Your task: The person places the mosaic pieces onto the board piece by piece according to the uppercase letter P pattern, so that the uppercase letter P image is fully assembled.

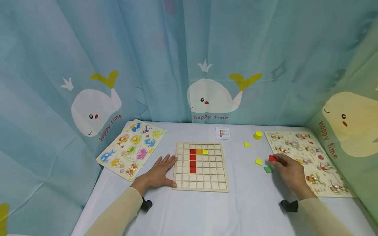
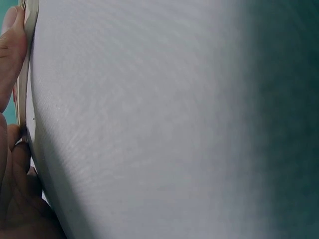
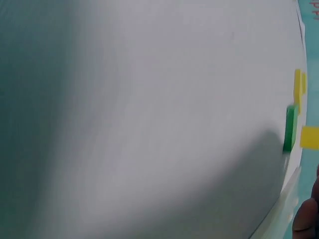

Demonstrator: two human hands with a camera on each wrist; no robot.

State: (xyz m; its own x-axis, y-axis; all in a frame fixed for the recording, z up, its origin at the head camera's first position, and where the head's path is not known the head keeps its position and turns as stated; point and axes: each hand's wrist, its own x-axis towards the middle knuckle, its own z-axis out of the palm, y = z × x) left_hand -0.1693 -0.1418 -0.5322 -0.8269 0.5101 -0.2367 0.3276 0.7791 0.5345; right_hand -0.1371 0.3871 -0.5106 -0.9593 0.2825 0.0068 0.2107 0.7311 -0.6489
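A wooden grid board (image 1: 209, 173) lies flat on the table, with several red tiles (image 1: 193, 163) in one column and an orange tile (image 1: 199, 151) and a yellow tile (image 1: 205, 152) beside the top one. My left hand (image 1: 159, 172) rests along the board's left edge, fingers spread and thumb at the lower corner; the left wrist view shows the thumb (image 2: 12, 55) against the edge. Off to the right, my right hand (image 1: 290, 172) pinches a red tile (image 1: 272, 158) between thumb and fingers. Near it lie a green tile (image 1: 267, 169) and a loose yellow tile (image 1: 258, 161).
Farther back are another yellow piece (image 1: 246, 144), a yellow cylinder (image 1: 258, 135) and a small printed pattern card (image 1: 222, 133). Animal puzzle boards lie at left (image 1: 133, 149) and right (image 1: 319, 170), the right one partly under my right hand. A curtain (image 1: 165, 98) stands behind the table.
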